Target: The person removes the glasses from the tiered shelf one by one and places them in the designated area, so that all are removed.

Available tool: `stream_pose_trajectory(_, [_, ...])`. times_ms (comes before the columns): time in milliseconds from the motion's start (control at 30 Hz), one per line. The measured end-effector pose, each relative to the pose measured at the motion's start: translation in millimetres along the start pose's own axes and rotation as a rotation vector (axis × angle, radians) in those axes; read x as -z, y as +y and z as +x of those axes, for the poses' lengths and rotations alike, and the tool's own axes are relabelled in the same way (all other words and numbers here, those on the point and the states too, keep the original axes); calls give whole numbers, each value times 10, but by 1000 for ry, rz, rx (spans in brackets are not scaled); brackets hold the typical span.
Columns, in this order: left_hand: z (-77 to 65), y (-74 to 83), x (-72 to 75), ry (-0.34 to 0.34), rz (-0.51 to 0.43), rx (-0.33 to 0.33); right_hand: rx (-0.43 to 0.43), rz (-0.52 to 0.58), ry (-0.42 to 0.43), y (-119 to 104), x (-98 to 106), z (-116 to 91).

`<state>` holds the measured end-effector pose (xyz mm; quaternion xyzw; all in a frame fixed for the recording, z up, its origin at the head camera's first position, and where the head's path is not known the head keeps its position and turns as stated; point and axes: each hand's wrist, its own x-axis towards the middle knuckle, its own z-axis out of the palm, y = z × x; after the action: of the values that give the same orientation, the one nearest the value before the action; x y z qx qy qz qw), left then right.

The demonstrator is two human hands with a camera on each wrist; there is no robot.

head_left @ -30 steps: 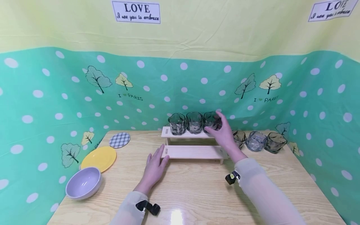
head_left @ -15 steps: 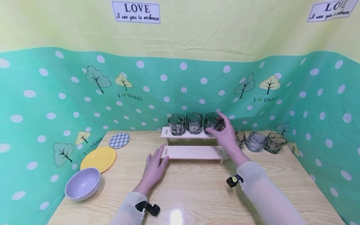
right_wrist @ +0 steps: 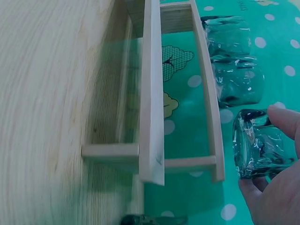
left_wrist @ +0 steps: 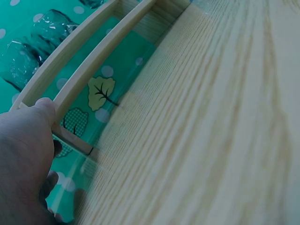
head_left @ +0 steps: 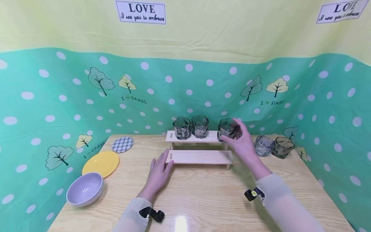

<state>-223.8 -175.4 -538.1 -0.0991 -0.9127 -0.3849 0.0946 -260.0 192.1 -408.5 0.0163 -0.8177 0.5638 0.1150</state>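
Head view gives me the wooden rack (head_left: 200, 156), its long axis running crosswise from the left hand (head_left: 157, 174) toward the right hand (head_left: 244, 146). The left rests against the rack's end, fingers relaxed, grasping nothing. I have the right gripping the smoky glass (head_left: 227, 128), about upright, just left of its palm; the left is well apart. Right wrist view shows me a gap between that glass and the rack's upper shelf (right_wrist: 208, 93).

The right fingers (head_left: 240, 124) partly cover their glass (head_left: 226, 129)
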Motion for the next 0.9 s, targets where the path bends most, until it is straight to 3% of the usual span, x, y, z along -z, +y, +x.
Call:
stream_pose_trajectory(267, [-3, 1, 2, 3, 9, -3, 29, -4, -16, 8, 235, -153])
stream_pose_trajectory(900, [2, -17, -21, 5, 1, -5, 23, -161, -1, 122, 767, -470])
